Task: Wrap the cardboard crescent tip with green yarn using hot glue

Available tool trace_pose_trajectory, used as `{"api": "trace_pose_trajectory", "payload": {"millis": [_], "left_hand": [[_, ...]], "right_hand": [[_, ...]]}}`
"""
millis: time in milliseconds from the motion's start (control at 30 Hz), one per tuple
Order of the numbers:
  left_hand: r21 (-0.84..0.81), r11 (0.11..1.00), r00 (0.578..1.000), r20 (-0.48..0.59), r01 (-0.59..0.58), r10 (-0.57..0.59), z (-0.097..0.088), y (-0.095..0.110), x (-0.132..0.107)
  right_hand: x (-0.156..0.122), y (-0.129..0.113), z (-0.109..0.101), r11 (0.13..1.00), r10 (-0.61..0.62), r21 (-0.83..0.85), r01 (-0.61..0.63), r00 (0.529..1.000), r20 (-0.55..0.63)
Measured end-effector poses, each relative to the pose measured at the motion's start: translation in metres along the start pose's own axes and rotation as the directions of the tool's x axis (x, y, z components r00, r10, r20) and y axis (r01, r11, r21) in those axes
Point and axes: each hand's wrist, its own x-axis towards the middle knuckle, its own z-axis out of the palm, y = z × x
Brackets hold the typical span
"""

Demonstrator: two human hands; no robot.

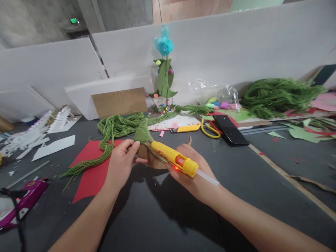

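My left hand (123, 159) pinches the edge of a leaf-like piece (144, 133), its upper part wrapped in green yarn and its lower part bare brown. My right hand (193, 168) is closed around a yellow hot glue gun (168, 153). A clear glue stick (208, 177) pokes out of the gun's rear, and a small red light glows on its side. The gun's nozzle end meets the piece near the border of the green yarn. Some of my right fingers are hidden by the gun.
Behind lie a green yarn bundle (117, 125), a yellow utility knife (186, 128), yellow-handled scissors (210, 129) and a black phone (230, 129). Red paper (90, 175) is at left, near a magenta device (28, 201) with a cord. A blue-topped flower decoration (165, 73) stands against the white board.
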Motion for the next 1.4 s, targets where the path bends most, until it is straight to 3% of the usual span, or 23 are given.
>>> {"api": "trace_pose_trajectory", "payload": {"millis": [700, 1400], "left_hand": [[-0.017, 1.0, 1.0, 0.012, 0.011, -0.01, 0.0046, 0.0014, -0.0052], [-0.038, 0.999, 1.0, 0.003, -0.003, 0.003, 0.0029, -0.0004, -0.0043]], "right_hand": [[0.0, 0.0005, 0.0045, 0.997, -0.018, -0.071, 0.024, 0.996, 0.083], [0.0003, -0.001, 0.0046, 0.999, -0.028, -0.044, 0.028, 1.0, -0.001]]}}
